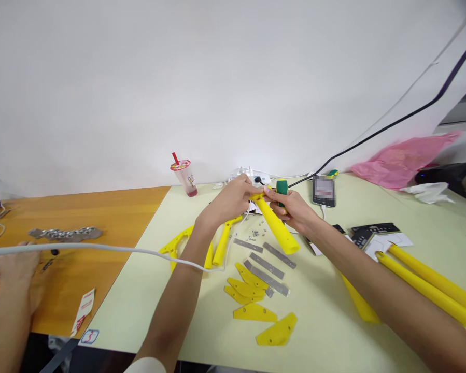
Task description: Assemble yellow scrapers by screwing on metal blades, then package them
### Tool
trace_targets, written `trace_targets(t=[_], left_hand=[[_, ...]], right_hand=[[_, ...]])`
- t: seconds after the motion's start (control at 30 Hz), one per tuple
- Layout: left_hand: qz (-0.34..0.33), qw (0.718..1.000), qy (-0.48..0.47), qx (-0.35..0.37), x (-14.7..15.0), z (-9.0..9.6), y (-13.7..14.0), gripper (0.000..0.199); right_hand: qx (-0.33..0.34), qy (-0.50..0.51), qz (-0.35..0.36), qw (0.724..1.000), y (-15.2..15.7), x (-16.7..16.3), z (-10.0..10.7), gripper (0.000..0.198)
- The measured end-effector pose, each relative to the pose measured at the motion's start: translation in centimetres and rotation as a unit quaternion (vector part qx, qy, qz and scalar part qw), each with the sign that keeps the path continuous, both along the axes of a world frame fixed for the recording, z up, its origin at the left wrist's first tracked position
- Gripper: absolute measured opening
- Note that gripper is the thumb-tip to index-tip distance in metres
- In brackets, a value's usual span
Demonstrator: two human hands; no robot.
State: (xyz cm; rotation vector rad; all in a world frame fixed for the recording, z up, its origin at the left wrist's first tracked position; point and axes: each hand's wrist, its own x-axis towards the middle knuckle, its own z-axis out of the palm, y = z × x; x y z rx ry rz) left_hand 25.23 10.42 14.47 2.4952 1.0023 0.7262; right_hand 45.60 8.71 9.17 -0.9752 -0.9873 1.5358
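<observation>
In front of me I hold up a yellow plastic scraper handle [277,228], its grip slanting down to the right. My left hand [235,197] pinches the head end of it. The thumb of my right hand [295,207] presses on the same head, and that hand's fingers also wrap a green-and-yellow handle [282,187], which looks like a screwdriver; its shaft is hidden. Below lie grey metal blades [267,265], small screws [256,233] and several flat yellow plates [255,312] with holes. More yellow handles [222,246] rest beside my left forearm.
A drink cup [187,178] with a red straw stands by the wall. A white cable [139,250] crosses in front of my left arm. Right: a phone [324,190], black-and-white cards [384,235], yellow tubes [431,285] and a pink bag [404,160]. Another person's hand [18,264] is at left.
</observation>
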Motion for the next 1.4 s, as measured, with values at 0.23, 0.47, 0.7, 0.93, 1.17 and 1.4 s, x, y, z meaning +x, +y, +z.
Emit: trace_targets(t=[0.23, 0.47, 0.7, 0.93, 1.17, 1.4], left_hand=[[0.02, 0.999, -0.028, 0.005, 0.0, 0.3, -0.2, 0.058], [0.07, 0.994, -0.085, 0.003, 0.4, 0.4, -0.1, 0.036], [0.115, 0.984, -0.132, 0.014, -0.5, 1.3, -0.3, 0.025], [0.103, 0.987, -0.126, 0.011, -0.5, 1.6, -0.6, 0.021], [0.089, 0.986, -0.131, -0.056, -1.3, 2.0, -0.3, 0.02], [0.026, 0.929, -0.238, -0.281, -2.9, 1.3, 0.9, 0.052]], right_hand=[[0.002, 0.0, -0.019, 1.0, -0.3, 0.0, 0.8, 0.059], [0.031, -0.003, -0.061, 0.998, -0.2, 0.3, 1.1, 0.043], [0.066, -0.003, -0.081, 0.995, 0.0, 0.8, 1.3, 0.041], [0.073, -0.026, -0.059, 0.995, -0.6, 0.7, 1.9, 0.042], [0.086, -0.023, -0.041, 0.995, -0.5, 0.7, 1.6, 0.042], [0.099, -0.041, -0.027, 0.994, -0.8, 0.8, 1.9, 0.043]])
